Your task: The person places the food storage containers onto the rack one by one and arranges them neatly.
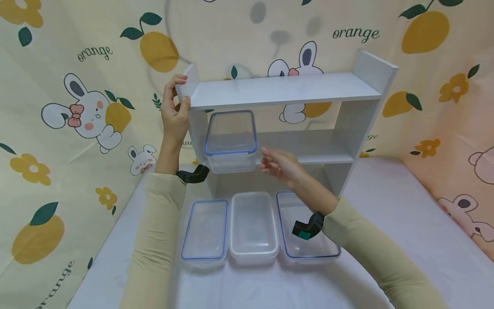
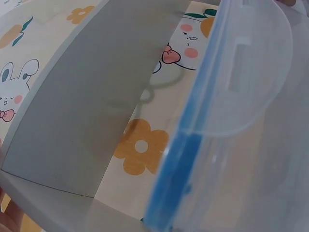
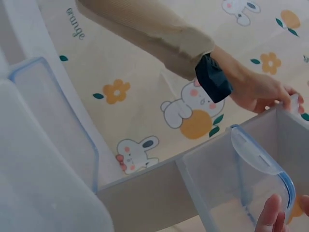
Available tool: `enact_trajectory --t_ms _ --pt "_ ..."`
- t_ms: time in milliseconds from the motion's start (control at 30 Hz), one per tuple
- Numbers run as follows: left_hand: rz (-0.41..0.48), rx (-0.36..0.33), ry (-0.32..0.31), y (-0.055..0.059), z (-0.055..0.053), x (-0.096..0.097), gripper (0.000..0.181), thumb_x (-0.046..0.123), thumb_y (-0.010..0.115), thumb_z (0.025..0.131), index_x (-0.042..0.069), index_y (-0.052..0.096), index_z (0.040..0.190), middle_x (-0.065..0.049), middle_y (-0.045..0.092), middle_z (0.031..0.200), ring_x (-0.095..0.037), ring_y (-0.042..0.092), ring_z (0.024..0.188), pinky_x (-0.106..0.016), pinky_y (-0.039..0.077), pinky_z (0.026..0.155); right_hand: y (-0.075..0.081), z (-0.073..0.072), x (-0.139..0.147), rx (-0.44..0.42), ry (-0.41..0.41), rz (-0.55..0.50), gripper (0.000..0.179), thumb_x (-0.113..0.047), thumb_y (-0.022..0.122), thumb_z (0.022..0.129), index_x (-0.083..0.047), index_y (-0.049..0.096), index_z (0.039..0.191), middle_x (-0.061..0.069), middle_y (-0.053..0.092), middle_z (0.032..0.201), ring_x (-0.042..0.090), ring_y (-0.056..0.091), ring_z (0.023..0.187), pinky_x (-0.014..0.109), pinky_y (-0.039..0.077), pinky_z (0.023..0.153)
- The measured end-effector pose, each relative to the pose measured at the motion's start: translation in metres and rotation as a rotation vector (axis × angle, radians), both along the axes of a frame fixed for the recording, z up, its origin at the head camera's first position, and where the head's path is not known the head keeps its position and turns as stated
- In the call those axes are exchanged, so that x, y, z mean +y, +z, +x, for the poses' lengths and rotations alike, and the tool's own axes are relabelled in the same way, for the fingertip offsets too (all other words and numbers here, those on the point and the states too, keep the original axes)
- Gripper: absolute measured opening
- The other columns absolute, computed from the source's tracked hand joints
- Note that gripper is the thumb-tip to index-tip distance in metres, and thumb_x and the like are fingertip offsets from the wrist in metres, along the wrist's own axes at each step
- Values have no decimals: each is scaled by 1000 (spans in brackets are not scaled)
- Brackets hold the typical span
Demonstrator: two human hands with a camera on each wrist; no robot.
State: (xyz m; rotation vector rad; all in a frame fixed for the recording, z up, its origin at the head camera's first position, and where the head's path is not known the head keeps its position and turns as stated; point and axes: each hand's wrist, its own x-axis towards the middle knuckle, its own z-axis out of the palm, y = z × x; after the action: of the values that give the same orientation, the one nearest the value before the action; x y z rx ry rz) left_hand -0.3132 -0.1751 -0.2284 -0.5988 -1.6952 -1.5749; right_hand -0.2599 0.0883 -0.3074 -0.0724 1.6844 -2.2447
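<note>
A white shelf unit stands on the table, and my left hand grips the top of its left side panel. On the middle shelf, at the left, sits a clear lidded container with a blue seal. Its front reaches out past the shelf's front edge. My right hand is at the container's right side, fingers mostly extended; whether the fingertips touch it I cannot tell. The right wrist view shows these fingers beside the container. In the left wrist view the container is close up.
In front of the unit lie a narrow blue-sealed container, a frosted white-rimmed container and a larger blue-sealed container, partly hidden by my right forearm. A patterned cloth hangs behind and at the sides.
</note>
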Motion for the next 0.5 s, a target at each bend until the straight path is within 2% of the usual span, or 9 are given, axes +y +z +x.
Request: enact_trajectory --t_ms 300,500 --pt "15 -14 -3 1 0 1 32 -4 44 90 12 51 116 11 50 129 -12 44 111 -29 42 94 -10 11 19 11 49 77 27 -26 53 98 -3 52 112 -4 63 78 5 66 69 15 53 69" --pt "0 -20 4 1 -1 0 31 -3 43 90 13 50 116 12 50 129 -9 44 111 -31 43 97 -17 19 30 15 82 108 17 -25 52 98 -8 55 100 -5 63 79 4 66 71 14 53 70"
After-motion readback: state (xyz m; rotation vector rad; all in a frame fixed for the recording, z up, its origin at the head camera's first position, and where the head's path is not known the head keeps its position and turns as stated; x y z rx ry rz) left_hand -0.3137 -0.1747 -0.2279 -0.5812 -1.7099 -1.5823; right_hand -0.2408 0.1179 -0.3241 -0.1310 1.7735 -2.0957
